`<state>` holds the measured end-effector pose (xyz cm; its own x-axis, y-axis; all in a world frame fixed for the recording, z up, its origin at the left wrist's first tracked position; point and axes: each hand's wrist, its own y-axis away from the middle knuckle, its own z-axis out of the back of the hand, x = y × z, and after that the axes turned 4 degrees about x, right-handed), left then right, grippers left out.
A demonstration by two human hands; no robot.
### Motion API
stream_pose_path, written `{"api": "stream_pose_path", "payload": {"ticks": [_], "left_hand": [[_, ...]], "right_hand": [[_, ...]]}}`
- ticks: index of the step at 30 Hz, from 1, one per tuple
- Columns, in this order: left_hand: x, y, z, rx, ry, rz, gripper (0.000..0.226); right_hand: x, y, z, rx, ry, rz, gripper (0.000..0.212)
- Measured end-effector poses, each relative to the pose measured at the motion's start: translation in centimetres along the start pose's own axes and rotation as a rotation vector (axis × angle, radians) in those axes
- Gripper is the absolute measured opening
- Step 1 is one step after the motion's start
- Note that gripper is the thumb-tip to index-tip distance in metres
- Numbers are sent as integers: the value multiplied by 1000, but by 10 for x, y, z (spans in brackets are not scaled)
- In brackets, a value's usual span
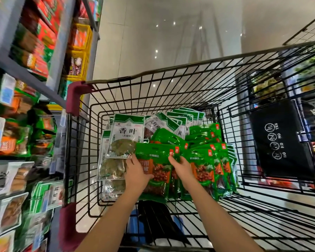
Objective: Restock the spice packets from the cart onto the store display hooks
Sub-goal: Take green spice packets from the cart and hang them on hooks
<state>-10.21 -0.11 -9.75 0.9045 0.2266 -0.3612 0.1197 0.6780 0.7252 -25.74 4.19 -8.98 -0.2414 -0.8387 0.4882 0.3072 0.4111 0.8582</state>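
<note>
Held packet: a green spice packet (155,157) stands upright at the near middle of the cart (153,74), at the front of its stack.
Left hand: the left hand (135,172) grips the packet's left edge, with the thumb lying across the front.
Right hand: the right hand (182,169) pinches the packet's upper right corner, fingers curled over the top edge by the red tag.
Neighbours right: more green packets (207,160) stand packed in a row, touching the held one and running to the right wire wall.
Neighbours left: bay leaf packets (125,135) lie overlapped and tilted just beside the held packet's left edge.
Basket edges: the black wire walls rise well above the packet tops, and the basket is open overhead.
Corners: maroon bumpers (74,96) cap the left corners.
Seat flap: a black panel (280,142) hangs on the right side, well apart from the hands.
Display: the shelving (13,142) with hanging packets stands near the cart's left rim.
Floor: pale tiles (171,33) lie open beyond the far rim.
</note>
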Motion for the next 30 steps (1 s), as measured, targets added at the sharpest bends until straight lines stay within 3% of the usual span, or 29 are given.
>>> {"api": "stream_pose_path", "payload": {"ticks": [3,6,11,15,19,24,30], "left_hand": [[-3,3,-2,5,44,-32,115],[-3,5,1,-2,202,-41,101],[-12,19,38,49,704,-75,41],[-21,39,78,100,891,-106,36],[-17,55,114,-47,989,-148,34],[-4,93,156,-250,1130,-239,17],[40,144,204,-546,1213,-231,22]], "right_hand": [[2,-1,0,17,1,28,60],[14,9,3,24,-3,66,67],[52,38,11,105,-8,163,67],[85,59,3,203,-99,229,67],[114,63,-17,330,-142,337,77],[149,99,-58,464,-106,485,26],[173,155,-123,659,29,640,14]]}}
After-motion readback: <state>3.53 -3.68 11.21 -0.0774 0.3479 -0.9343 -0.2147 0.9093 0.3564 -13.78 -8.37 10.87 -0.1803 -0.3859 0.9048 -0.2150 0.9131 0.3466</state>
